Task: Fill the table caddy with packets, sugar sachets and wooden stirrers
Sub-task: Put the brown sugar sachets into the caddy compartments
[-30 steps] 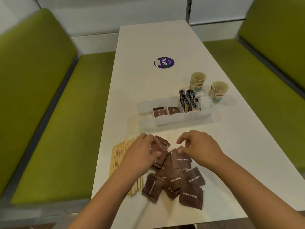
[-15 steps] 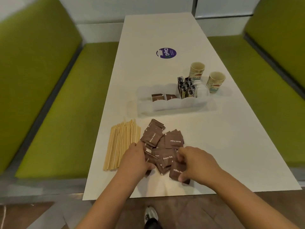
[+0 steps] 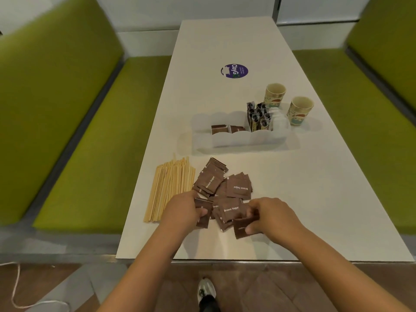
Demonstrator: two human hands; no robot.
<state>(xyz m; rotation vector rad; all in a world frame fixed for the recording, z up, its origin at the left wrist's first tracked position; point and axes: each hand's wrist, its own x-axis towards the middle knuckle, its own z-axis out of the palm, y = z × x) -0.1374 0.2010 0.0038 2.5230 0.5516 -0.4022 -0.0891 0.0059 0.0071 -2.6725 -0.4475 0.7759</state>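
Left of the pile the wooden stirrers (image 3: 171, 188) lie untouched, while both hands have drawn back to its near edge — the left hand (image 3: 183, 210) pinching one brown sugar sachet (image 3: 202, 213), the right hand (image 3: 270, 216) another (image 3: 242, 227) — so restocking continues, the translucent caddy (image 3: 238, 137) beyond only part-filled.
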